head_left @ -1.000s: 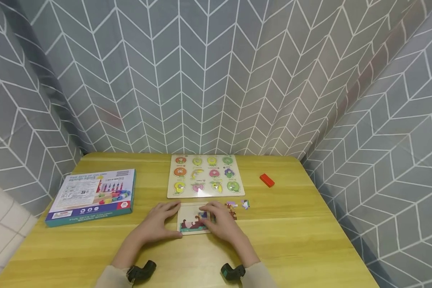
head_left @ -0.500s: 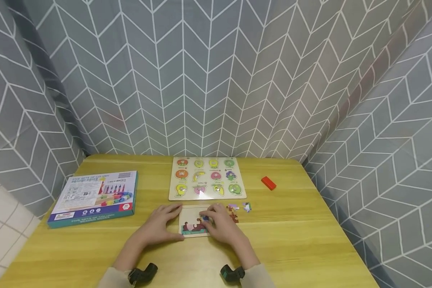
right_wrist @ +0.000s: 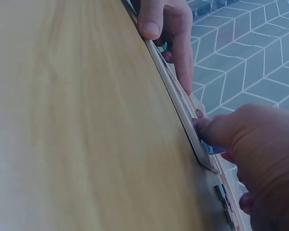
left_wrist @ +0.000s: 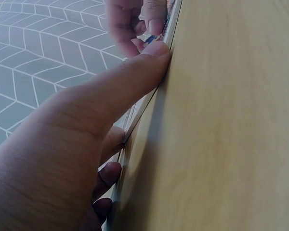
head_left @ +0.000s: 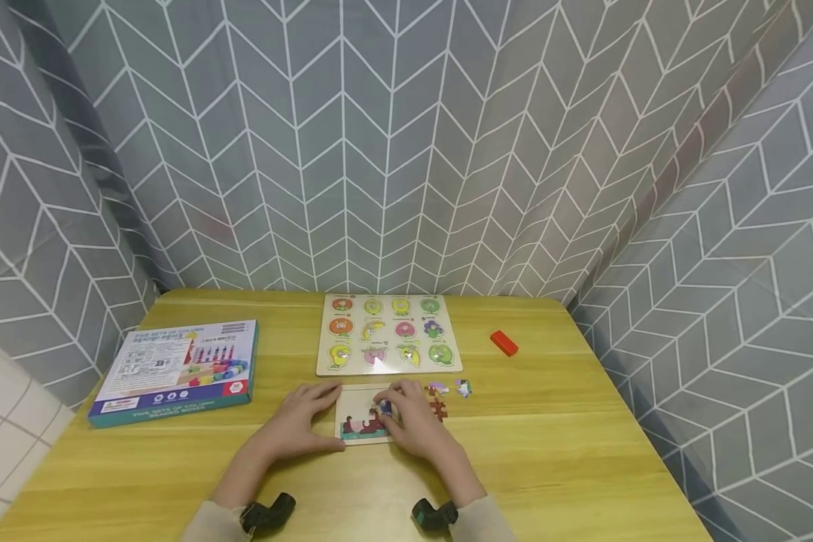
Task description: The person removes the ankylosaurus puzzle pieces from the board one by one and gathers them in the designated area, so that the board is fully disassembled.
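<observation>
A small jigsaw tray with a pale bare base lies in front of me, its lower part filled with dark red and teal pieces. My left hand holds the tray at its left side, thumb at the near edge and index finger by the far corner. In the left wrist view the thumb tip presses on the rim. My right hand is over the tray's right part, pinching a blue puzzle piece close over the assembled ones. Its fingers hide much of the piece and the tray's right side.
Loose puzzle pieces lie just right of the tray, with a purple-white one farther out. Behind is a fruit puzzle board. A boxed toy set lies at left, a red block at right. A patterned curtain backs the table.
The right hand's fingers shift slightly over the blue piece, while the left hand stays at the tray. The whole head view moves a little.
</observation>
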A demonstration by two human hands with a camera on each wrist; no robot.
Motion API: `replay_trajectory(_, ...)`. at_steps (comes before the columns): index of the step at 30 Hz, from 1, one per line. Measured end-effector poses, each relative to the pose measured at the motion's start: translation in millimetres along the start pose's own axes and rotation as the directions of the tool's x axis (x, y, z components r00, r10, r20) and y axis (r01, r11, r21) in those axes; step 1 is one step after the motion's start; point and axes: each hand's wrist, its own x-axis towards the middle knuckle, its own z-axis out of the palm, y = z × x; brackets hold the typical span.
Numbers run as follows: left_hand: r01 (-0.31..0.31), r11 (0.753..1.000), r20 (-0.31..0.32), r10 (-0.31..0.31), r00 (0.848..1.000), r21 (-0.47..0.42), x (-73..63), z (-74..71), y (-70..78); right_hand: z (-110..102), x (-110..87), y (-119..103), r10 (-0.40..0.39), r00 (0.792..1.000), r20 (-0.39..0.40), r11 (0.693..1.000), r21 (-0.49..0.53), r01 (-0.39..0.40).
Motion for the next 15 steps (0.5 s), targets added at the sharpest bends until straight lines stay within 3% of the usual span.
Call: replay_trajectory(15,-0.003,1.000,-0.008,0.003,1.000,0.007,0.7,1.6,-1.4,-2.4,-5.4,5.6,-0.083,0.994,-0.069,0.993,-0.086,0.077)
